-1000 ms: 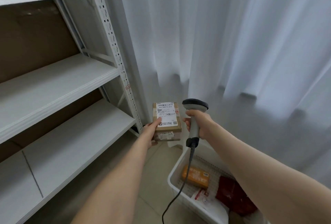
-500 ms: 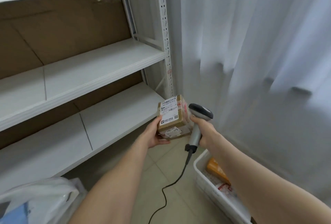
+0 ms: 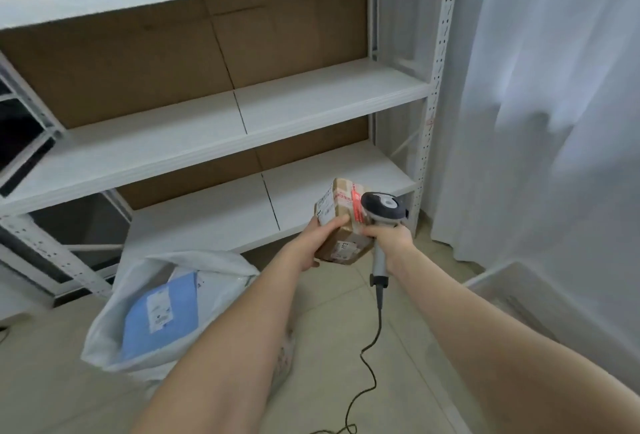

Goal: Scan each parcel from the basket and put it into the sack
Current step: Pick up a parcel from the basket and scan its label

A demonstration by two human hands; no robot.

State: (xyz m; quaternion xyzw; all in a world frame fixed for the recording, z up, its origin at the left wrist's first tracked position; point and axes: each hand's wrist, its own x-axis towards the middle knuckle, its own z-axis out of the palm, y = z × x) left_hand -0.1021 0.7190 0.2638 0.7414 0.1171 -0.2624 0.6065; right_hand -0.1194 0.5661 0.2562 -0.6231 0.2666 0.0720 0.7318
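Note:
My left hand (image 3: 317, 239) grips a small brown cardboard parcel (image 3: 343, 222) with white labels and red tape, held in the air in front of the lowest shelf. Right beside it my right hand (image 3: 389, 237) holds a grey handheld scanner (image 3: 382, 211) by its handle, its head touching the parcel's right side. The scanner's black cable (image 3: 375, 340) hangs down to the floor. A white sack (image 3: 114, 315) lies open on the floor at lower left with a blue parcel (image 3: 162, 315) inside. The white basket (image 3: 512, 281) shows only its corner at the right edge.
A white metal shelving unit (image 3: 242, 114) with brown cardboard backing fills the upper left. A white curtain (image 3: 554, 104) hangs on the right. Beige floor tiles lie between the sack and the basket.
The view has swung left and the sack with the blue parcel has come into sight. The parcel has tilted, and its label now faces left. The basket has slid to the right edge.

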